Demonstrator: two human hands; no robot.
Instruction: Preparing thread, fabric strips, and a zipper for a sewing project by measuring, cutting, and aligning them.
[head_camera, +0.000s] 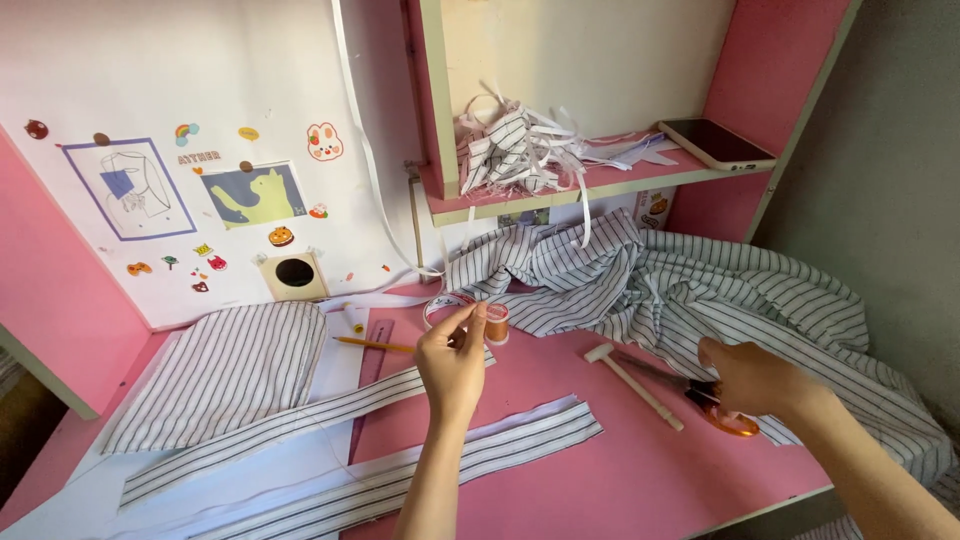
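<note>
My left hand (453, 360) is raised over the pink desk (620, 470) with thumb and fingers pinched together, apparently on a fine thread beside an orange thread spool (497, 323). My right hand (752, 380) rests on the desk at the right, fingers wrapped around the orange handles of a pair of scissors (722, 413), blades pointing left. A small wooden mallet (634, 385) lies just left of the scissors. Long striped fabric strips (300, 420) lie under and in front of my left hand.
A heap of striped cloth (700, 290) fills the back right. A curved striped piece (225, 365) lies at left, with a yellow pencil (372, 344) and a tape roll (445, 305) nearby. The shelf holds fabric scraps (520, 145) and a phone (715, 143). A stickered wall stands behind.
</note>
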